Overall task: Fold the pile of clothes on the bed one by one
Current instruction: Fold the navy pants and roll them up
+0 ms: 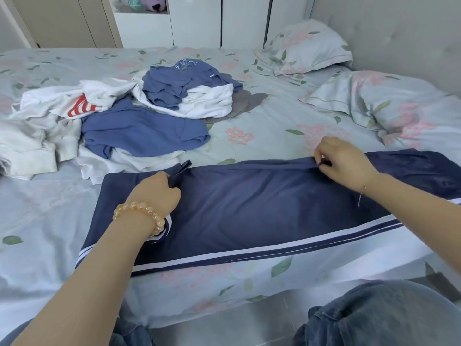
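Left hand (158, 189): fingers curled, gripping the far edge of the navy garment (262, 211) near its left end. Right hand (343, 163): thumb and fingers pinching the same far edge further right. Garment lies flat along the near edge of the bed (262, 126), white side stripes toward the person. Unfolded pile of clothes (119, 116) lies beyond it, left of centre

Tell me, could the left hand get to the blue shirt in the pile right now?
Probably not at once: the left hand is pinching the navy garment and would have to let go first. Otherwise the way looks free, since the blue shirt lies uncovered just beyond it.
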The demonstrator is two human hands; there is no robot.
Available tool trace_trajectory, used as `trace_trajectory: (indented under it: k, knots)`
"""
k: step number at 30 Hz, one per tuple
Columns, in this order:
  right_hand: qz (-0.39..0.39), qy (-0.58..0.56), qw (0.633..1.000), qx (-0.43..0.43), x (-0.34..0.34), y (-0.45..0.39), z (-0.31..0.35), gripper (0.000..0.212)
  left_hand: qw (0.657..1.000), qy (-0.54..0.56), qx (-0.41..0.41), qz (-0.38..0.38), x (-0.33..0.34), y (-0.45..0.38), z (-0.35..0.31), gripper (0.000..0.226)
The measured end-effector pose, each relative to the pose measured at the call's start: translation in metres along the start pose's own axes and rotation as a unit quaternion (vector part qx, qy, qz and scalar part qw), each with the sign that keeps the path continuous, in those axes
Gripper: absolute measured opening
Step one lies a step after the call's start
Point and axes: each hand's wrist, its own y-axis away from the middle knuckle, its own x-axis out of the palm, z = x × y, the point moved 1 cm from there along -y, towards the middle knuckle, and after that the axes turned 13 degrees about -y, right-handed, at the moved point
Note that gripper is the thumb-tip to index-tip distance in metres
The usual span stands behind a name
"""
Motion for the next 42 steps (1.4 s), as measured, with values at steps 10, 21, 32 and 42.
trace_trajectory:
  k: [10, 21, 32, 42]
  knots:
    - [0.01, -0.195, 0.962, 0.192, 0.027, 0.046, 0.008, 0.009, 0.917, 0.323, 0.168, -0.161, -0.03, 0.059, -0.104, 0.017]
    - [-0.025, -0.601, 0.685, 0.41, -0.001, 0.061, -0.017, 0.07, 0.894, 0.209, 0.326, 0.227, 0.055, 0.052, -0.223, 0.043]
    - [-0.181, -0.311, 0.875, 0.324, -0.019, 0.053, -0.021, 0.027, 0.944, -0.107, 0.308, -0.046, 0.062, -0.019, -0.115, 0.045]
    - [-0.083, 0.035, 0.918, 0.385, -0.09, 0.067, -0.121, 0.023, 0.911, -0.168, 0.375, 0.015, 0.09, 0.003, -0.172, 0.055]
